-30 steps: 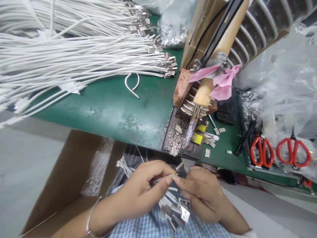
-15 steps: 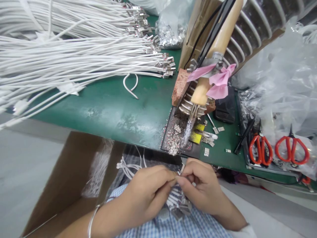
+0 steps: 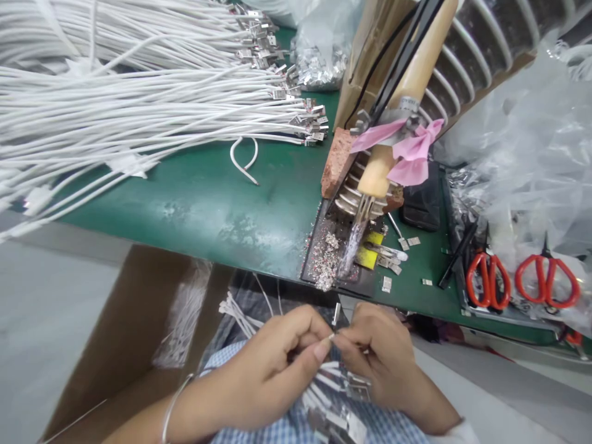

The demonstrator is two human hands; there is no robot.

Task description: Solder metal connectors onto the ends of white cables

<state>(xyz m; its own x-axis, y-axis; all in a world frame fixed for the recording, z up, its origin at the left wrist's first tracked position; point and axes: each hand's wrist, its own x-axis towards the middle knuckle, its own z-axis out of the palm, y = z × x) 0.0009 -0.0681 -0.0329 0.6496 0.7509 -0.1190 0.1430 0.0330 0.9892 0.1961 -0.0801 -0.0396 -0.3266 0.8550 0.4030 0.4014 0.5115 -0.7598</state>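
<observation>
Over my lap, my left hand (image 3: 282, 370) is closed in a pinch, with a thin pale end of a white cable (image 3: 331, 337) showing between thumb and forefinger. My right hand (image 3: 382, 354) meets it there, its thumb and forefinger pinched at the same tip; most of what it grips is hidden. Just above the fingertips a small metal connector (image 3: 336, 313) sticks up. Below both hands, several white cables (image 3: 317, 394) lie on the checked cloth, ending in metal connectors (image 3: 340, 425). More white cable ends (image 3: 238, 311) poke out behind my left hand.
A soldering iron (image 3: 374, 176) with a pink ribbon rests tip-down over a dark tray (image 3: 319, 246) of solder crumbs. Bundles of white cables with connectors (image 3: 161, 111) cover the green table's left. Red-handled scissors (image 3: 488, 280) lie at right. A cardboard box (image 3: 111, 333) stands below left.
The fingertips of both hands have dropped slightly, and my left thumb now faces up. The cables on my lap have shifted, with more connectors showing below my right hand.
</observation>
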